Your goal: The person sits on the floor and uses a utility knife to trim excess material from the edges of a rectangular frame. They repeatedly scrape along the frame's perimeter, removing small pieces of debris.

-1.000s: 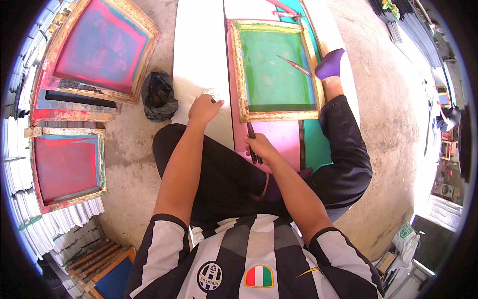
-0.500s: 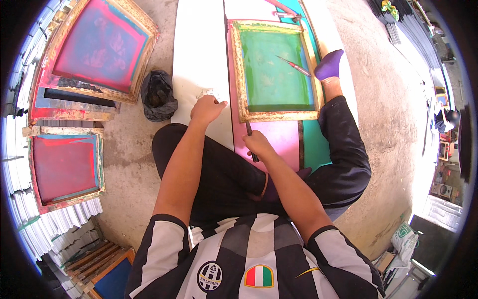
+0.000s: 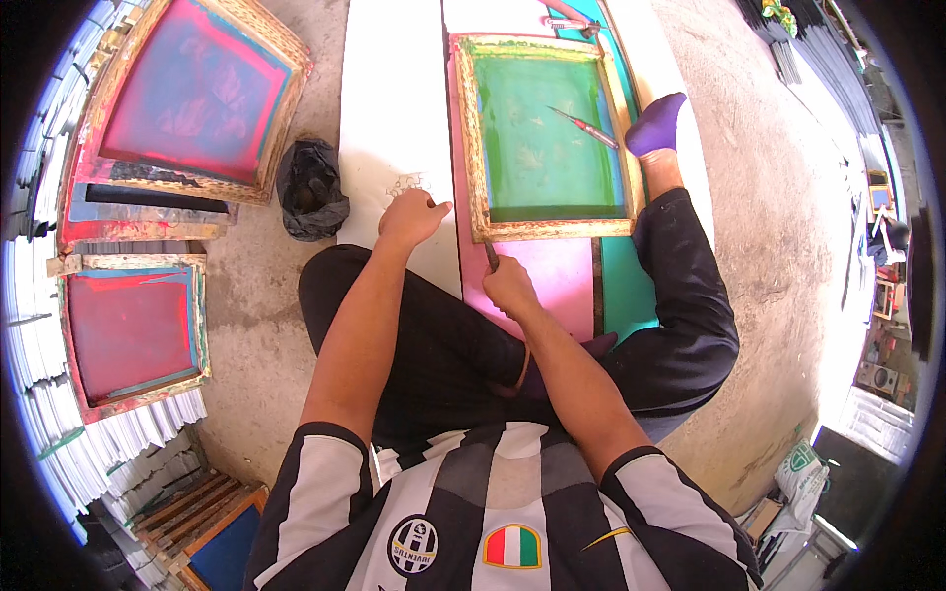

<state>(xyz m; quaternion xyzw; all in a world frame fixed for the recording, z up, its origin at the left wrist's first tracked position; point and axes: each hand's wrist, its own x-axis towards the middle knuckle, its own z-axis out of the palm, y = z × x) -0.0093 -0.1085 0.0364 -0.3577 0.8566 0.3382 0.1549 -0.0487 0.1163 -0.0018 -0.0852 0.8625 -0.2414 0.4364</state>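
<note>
My left hand is closed over the white board, with thumb and fingers drawn together; what they hold, if anything, is too small to make out. Small thin scraps lie on the board just beyond it. In my right hand is a slim dark tool, its kind unclear, pointing away from me over the pink board. Beyond its tip lies a wooden-framed printing screen with green mesh. On that mesh rests a pointed tool with a red handle.
An open black plastic bag sits on the floor left of the board. Red and blue framed screens stand farther left beside stacked white sheets. My foot in a purple sock is beside the green screen. Another tool lies beyond it.
My right hand has turned slightly around the dark tool, whose lower end showed below the fist before and is now hidden. The left hand has hardly moved.
</note>
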